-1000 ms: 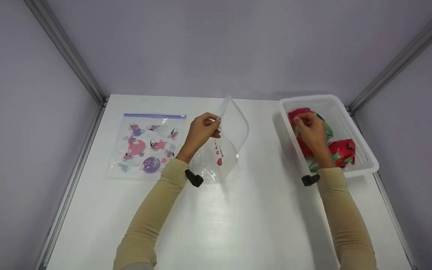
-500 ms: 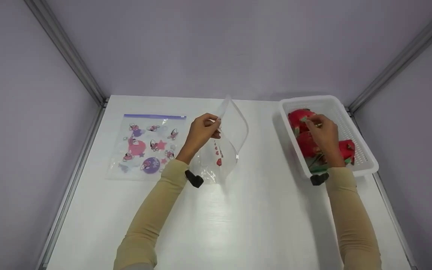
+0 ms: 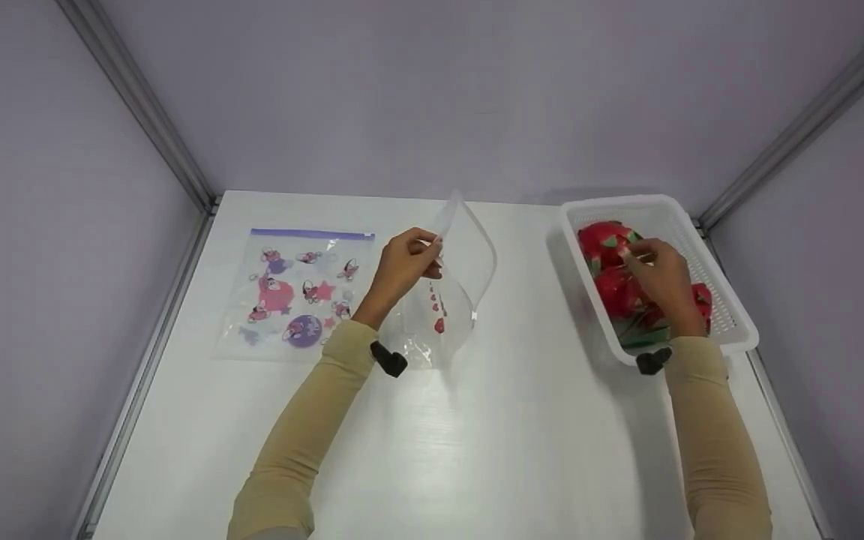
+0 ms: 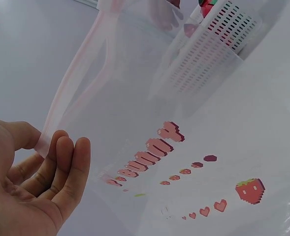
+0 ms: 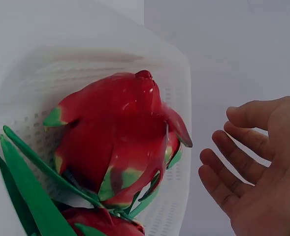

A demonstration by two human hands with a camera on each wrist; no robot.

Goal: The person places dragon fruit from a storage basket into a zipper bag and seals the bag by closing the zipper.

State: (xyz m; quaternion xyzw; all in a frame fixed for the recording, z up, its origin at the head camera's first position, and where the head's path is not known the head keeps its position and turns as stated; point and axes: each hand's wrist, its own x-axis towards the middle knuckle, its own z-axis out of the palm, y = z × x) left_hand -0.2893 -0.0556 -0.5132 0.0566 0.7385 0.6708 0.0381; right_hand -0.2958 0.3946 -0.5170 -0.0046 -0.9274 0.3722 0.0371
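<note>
My left hand [image 3: 404,262] pinches the rim of a clear zip bag [image 3: 439,349] between thumb and fingers. The bag stands with its mouth gaping, and pink bunny lettering [image 4: 147,157] and strawberry prints show on its side. My right hand [image 3: 661,279] hovers over the white basket [image 3: 736,319], near red dragon fruits [image 3: 603,238] with green tips. In the right wrist view its loosely bent fingers [image 5: 218,172] hold nothing, beside a large dragon fruit [image 5: 112,128]. Part of the fruit in the basket is hidden under this hand in the head view.
A second clear bag [image 3: 274,296] with a purple zip lies flat at the left of the white table [image 3: 432,450]. Long green leaves [image 5: 34,191] lie beside the fruit in the basket. Grey walls [image 3: 432,97] enclose the table at the back and sides.
My right hand has shifted rightward and a little toward me over the basket, uncovering more of the dragon fruits. My left hand and the bag have stayed put.
</note>
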